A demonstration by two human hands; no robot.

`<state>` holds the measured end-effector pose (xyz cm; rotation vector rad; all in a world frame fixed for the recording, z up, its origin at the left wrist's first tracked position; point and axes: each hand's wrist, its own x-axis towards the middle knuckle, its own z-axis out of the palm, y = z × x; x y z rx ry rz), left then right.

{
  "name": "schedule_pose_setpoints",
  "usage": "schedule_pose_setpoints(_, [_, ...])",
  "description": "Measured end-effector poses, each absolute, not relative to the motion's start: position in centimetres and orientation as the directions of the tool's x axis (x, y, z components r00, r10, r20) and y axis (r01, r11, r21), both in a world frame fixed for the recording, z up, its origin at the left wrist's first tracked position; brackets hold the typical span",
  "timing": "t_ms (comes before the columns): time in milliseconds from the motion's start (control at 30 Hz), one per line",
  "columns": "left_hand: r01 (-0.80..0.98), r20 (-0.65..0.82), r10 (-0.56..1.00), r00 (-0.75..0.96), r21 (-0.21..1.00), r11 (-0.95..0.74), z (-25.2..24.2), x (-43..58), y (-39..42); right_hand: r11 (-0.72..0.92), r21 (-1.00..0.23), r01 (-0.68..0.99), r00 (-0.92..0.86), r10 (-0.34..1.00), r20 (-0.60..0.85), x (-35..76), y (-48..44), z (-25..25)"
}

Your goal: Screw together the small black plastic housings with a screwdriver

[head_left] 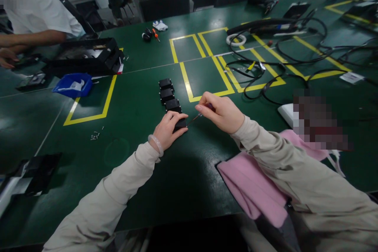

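Observation:
My left hand (167, 130) grips a small black box (180, 124) on the green table, fingers on its far side and thumb on its near side. In my right hand (220, 112) is a screwdriver (196, 117), its handle mostly hidden by the fingers. The thin shaft points down and left, with its tip at the right side of that box; whether it sits on a screw is too small to tell. Beyond it, three similar black boxes (166, 95) stand in a row leading away, with small shiny screws at their sides.
Loose screws (95, 136) lie to the left, below a blue bin (73, 85) and a black tray (85, 55). Black cables (262, 69) tangle at the right. Pink cloth (251, 181) lies under my right forearm. A person in white (44, 8) sits at the far left.

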<state>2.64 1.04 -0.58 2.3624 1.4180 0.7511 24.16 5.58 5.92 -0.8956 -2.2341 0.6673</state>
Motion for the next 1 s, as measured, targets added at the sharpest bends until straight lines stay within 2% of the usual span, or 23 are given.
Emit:
schedule_pose_setpoints(133, [0.73,0.281,0.88,0.383,0.492,-0.475,-0.61,2.63,1.05,0.631,-0.701,0.332,-0.585,0.721,0.372,24.22,5.67,5.87])
schedule_pose_setpoints(233, [0.73,0.28,0.881,0.382,0.493,-0.473,-0.64,2.61,1.06,0.641,-0.697,0.321,-0.598,0.708,0.375,24.33,5.79,5.97])
schedule_pose_setpoints(333, [0.73,0.282,0.88,0.383,0.491,-0.475,-0.63,2.59,1.07,0.644,-0.667,0.374,-0.599,0.717,0.357,24.32,5.82,6.06])
schedule_pose_setpoints(500, [0.729,0.274,0.882,0.384,0.496,-0.472,-0.55,2.58,1.08,0.606,-0.569,0.555,-0.518,0.788,0.334,24.1,5.59,5.93])
schedule_pose_setpoints(800, [0.722,0.273,0.882,0.384,0.507,-0.471,-0.47,2.58,1.05,0.671,-0.603,0.431,-0.607,0.711,0.356,24.16,5.46,6.28])
schedule_pose_setpoints(1000, [0.727,0.275,0.882,0.383,0.5,-0.471,-0.53,2.59,1.05,0.619,-0.527,0.583,-0.532,0.781,0.328,24.26,5.56,6.16])
